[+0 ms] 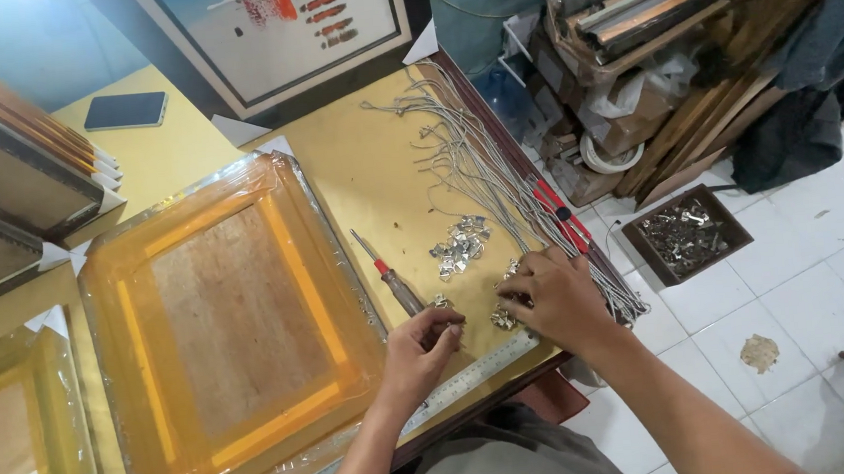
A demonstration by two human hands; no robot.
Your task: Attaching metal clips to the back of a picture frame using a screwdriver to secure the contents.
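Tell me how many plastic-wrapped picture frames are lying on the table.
2. One large wrapped frame lies face down just left of the left hand; a second is cut off at the lower left edge. More may lie out of view.

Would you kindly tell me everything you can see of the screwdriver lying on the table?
The screwdriver lies flat on the yellow table, slanting from upper left down to lower right. It has a thin bare metal shaft, a short red collar, and a brownish handle that looks like wood or plastic. The handle end points at the left hand, and I cannot tell whether they touch. It sits just right of the plastic-wrapped frame and left of a small pile of metal clips.
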